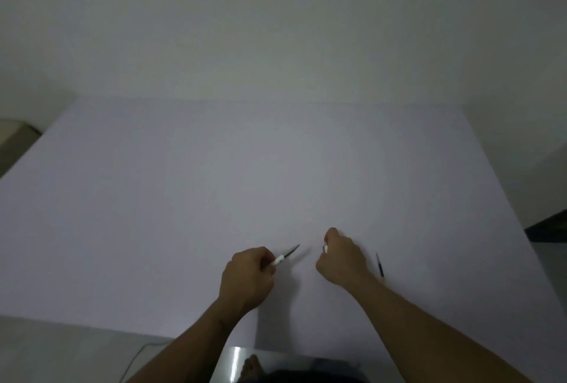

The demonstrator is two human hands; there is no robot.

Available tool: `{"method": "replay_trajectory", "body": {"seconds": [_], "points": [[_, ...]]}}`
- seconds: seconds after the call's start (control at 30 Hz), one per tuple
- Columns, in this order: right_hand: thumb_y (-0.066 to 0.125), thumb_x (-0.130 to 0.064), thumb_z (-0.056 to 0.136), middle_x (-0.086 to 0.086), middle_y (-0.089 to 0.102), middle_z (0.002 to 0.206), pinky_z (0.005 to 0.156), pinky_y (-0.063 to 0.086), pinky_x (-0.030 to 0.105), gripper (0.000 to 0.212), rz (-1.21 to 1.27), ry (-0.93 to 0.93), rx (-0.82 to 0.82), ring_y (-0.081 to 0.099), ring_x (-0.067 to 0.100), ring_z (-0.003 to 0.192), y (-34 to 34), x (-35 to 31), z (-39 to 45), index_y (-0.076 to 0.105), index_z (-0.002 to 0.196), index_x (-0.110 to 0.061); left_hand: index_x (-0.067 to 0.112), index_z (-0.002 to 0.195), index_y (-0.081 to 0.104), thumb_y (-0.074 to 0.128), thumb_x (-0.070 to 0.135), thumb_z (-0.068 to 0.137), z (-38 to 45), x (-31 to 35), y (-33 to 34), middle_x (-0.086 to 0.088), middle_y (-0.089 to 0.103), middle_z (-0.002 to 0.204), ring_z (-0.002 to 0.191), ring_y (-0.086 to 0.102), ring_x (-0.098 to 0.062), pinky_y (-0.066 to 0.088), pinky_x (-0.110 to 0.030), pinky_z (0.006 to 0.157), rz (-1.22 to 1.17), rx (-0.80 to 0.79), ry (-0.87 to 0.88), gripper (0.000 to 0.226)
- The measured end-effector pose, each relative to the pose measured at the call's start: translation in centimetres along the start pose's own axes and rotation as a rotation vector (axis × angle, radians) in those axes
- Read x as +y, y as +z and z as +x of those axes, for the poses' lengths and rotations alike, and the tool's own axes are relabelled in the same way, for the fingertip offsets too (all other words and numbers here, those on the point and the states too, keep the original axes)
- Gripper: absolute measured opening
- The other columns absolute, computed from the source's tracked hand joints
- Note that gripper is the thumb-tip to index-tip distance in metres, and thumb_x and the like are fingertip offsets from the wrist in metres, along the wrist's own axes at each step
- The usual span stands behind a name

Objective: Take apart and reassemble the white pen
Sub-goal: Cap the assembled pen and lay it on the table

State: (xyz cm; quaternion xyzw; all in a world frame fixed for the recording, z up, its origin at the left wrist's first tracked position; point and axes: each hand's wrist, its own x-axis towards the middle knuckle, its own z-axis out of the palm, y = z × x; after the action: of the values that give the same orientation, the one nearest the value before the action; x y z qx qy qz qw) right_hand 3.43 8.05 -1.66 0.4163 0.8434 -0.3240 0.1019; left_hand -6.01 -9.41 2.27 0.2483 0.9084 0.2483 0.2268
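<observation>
- Pen in pieces across a white table point(184, 198); I judge this the midpoint of the job, disassembly done or nearly so, reassembly not begun.
- My left hand point(245, 280) is curled shut around the front section point(286, 255): white collar at my fingers, dark tapered tip pointing up and right, clear of the table.
- My right hand point(340, 257) is closed too, thumb and forefinger pinching a small white piece point(325, 248). Most of it is hidden in my grip; it may be the barrel end or a cap, I cannot tell which.
- Refill point(380, 266) lies loose on the table just right of my right wrist, thin and dark, running roughly away from me. Neither hand touches it.
- The two held pieces are apart, with a gap of bare table between my hands.
- Next move, as I read it: if anything is left to separate, set these parts down; otherwise fetch the refill, which means freeing one hand first. My right is nearer.
- Reassembly calls for threading the refill tip-first into the front section, then aligning the white piece on the same axis and pushing or twisting it home. Small parts, dim light; alignment needs care.
- A spring may exist; I see none.
- Containers: none in view. No tray, cup or box; parts sit either in my hands or directly on the table.
</observation>
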Motion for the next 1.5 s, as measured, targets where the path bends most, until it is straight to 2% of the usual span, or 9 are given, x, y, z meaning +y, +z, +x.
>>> {"method": "replay_trajectory", "body": {"seconds": [0.13, 0.3, 0.4, 0.57, 0.7, 0.9, 1.17, 1.4, 1.5], "points": [[0.056, -0.002, 0.077, 0.007, 0.067, 0.087, 0.062, 0.055, 0.029, 0.026, 0.536, 0.074, 0.014, 0.065, 0.017, 0.070, -1.6, -0.3, 0.5, 0.059, 0.097, -0.018, 0.025, 0.087, 0.071, 0.062, 0.021, 0.084, 0.3, 0.6, 0.0, 0.006, 0.070, 0.081, 0.072, 0.063, -0.015, 0.044, -0.025, 0.061, -0.020, 0.004, -0.039, 0.010], [0.060, -0.004, 0.074, 0.009, 0.074, 0.090, 0.065, 0.054, 0.041, 0.027, 0.841, 0.020, 0.084, 0.066, 0.025, 0.072, -4.0, -1.3, 0.5, 0.059, 0.090, -0.026, 0.025, 0.088, 0.070, 0.062, 0.018, 0.085, 0.9, 1.9, 0.1, 0.004, 0.070, 0.082, 0.072, 0.063, -0.015, 0.048, -0.026, 0.063, -0.029, 0.014, -0.043, 0.011], [0.060, -0.002, 0.077, 0.005, 0.076, 0.087, 0.067, 0.054, 0.040, 0.027, 0.886, -0.009, 0.090, 0.069, 0.025, 0.078, -5.0, -1.8, 0.2, 0.057, 0.091, -0.025, 0.025, 0.087, 0.070, 0.062, 0.018, 0.085, 1.1, 2.6, 0.3, 0.003, 0.069, 0.081, 0.070, 0.062, -0.015, 0.048, -0.026, 0.060, -0.030, 0.018, -0.042, 0.010], [0.060, 0.000, 0.078, 0.006, 0.076, 0.088, 0.068, 0.053, 0.037, 0.028, 0.904, 0.002, 0.069, 0.067, 0.023, 0.075, -5.0, -1.8, 0.0, 0.057, 0.092, -0.024, 0.022, 0.087, 0.070, 0.062, 0.017, 0.086, 1.0, 3.5, 0.6, 0.003, 0.068, 0.079, 0.068, 0.060, -0.013, 0.041, -0.023, 0.056, -0.033, 0.023, -0.025, 0.009], [0.063, 0.000, 0.081, 0.010, 0.075, 0.092, 0.072, 0.057, 0.036, 0.025, 0.916, 0.009, 0.011, 0.069, 0.023, 0.078, -4.7, -1.8, -0.2, 0.058, 0.095, -0.021, 0.021, 0.090, 0.070, 0.063, 0.017, 0.087, 1.1, 4.5, 0.8, 0.003, 0.068, 0.081, 0.070, 0.061, -0.014, 0.046, -0.023, 0.061, -0.060, 0.038, -0.019, 0.008], [0.064, -0.002, 0.084, 0.016, 0.076, 0.086, 0.062, 0.057, 0.025, 0.016, 1.019, -0.003, 0.018, 0.069, 0.018, 0.067, -5.6, -2.2, -1.0, 0.060, 0.099, -0.009, 0.018, 0.086, 0.069, 0.069, 0.014, 0.084, 1.4, 6.3, 1.4, 0.001, 0.069, 0.079, 0.069, 0.063, -0.013, 0.050, -0.022, 0.066, -0.122, 0.093, -0.013, 0.005], [0.065, -0.003, 0.087, 0.014, 0.075, 0.088, 0.066, 0.060, 0.027, 0.012, 0.959, -0.012, 0.014, 0.074, 0.020, 0.074, -6.9, -2.4, -0.6, 0.060, 0.095, -0.010, 0.017, 0.082, 0.069, 0.069, 0.008, 0.082, 1.9, 7.6, 1.8, 0.000, 0.068, 0.076, 0.067, 0.063, -0.015, 0.056, -0.028, 0.064, -0.159, 0.154, -0.041, 0.010], [0.063, -0.003, 0.090, 0.020, 0.074, 0.102, 0.073, 0.057, 0.033, 0.013, 1.302, 0.126, -0.160, 0.072, 0.027, 0.089, -6.2, -2.0, -0.7, 0.070, 0.101, -0.002, 0.020, 0.082, 0.068, 0.072, 0.015, 0.081, 1.9, 8.5, 1.5, 0.005, 0.067, 0.075, 0.070, 0.063, -0.013, 0.055, -0.028, 0.064, -0.207, 0.189, 0.069, 0.007], [0.064, -0.006, 0.091, 0.018, 0.073, 0.102, 0.075, 0.058, 0.034, 0.013, 1.254, 0.140, -0.153, 0.071, 0.027, 0.093, -6.1, -1.7, -0.7, 0.071, 0.102, -0.004, 0.023, 0.082, 0.066, 0.073, 0.015, 0.081, 1.8, 8.8, 2.2, 0.008, 0.065, 0.078, 0.072, 0.062, -0.012, 0.055, -0.027, 0.066, -0.253, 0.208, 0.085, 0.010]]}}
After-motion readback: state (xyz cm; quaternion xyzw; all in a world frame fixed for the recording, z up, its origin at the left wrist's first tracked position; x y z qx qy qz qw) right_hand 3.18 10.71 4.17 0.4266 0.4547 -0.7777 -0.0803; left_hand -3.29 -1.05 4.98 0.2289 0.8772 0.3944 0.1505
